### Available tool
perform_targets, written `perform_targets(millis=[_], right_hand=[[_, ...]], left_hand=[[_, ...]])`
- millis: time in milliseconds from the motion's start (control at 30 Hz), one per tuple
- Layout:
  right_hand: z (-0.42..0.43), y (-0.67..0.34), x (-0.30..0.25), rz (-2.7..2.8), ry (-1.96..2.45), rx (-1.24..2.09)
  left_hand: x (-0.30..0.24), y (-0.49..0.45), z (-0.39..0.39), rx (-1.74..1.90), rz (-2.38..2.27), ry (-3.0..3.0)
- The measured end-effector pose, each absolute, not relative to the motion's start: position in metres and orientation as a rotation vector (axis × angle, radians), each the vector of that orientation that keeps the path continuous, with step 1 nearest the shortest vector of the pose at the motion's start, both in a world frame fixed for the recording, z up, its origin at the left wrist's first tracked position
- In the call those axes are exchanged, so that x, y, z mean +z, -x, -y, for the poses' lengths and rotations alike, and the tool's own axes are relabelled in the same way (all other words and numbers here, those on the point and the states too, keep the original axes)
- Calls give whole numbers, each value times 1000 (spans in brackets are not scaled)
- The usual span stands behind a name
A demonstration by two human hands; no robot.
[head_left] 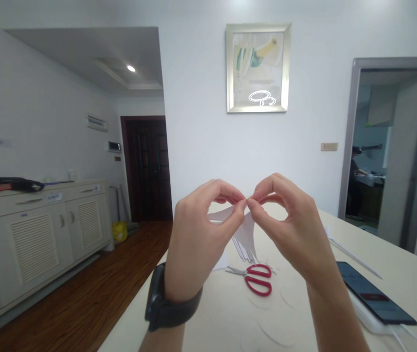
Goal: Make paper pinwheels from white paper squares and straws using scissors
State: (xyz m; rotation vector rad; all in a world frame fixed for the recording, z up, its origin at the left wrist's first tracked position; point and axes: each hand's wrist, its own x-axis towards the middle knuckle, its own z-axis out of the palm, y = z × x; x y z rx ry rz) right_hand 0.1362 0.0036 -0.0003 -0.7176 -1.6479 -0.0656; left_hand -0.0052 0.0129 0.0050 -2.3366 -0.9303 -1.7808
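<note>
My left hand, with a black watch on the wrist, and my right hand are raised over the table, their pinched fingertips meeting. Between them they grip a white sheet of paper by its upper edge. It hangs down behind the fingers, partly hidden by my left hand. Below the paper, red-handled scissors lie on the table with the blades slightly apart and pointing left. Several thin white paper strips lie beneath the hanging sheet. Fine curled paper scraps are scattered nearer to me.
On the right of the white table a phone rests on a white block with cables, near a thin white stick. A cabinet and a yellow bucket stand left. Another person is beyond the doorway.
</note>
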Motion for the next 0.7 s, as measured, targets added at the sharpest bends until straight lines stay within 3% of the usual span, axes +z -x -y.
perform_targets(millis=[267,700], right_hand=[[-5,-152,4,1773,444,443],[-5,-153,4,1801,399,414]], left_hand=[[6,12,-10,-1981,849,2742],[8,13,-8,-1978,818,2959]])
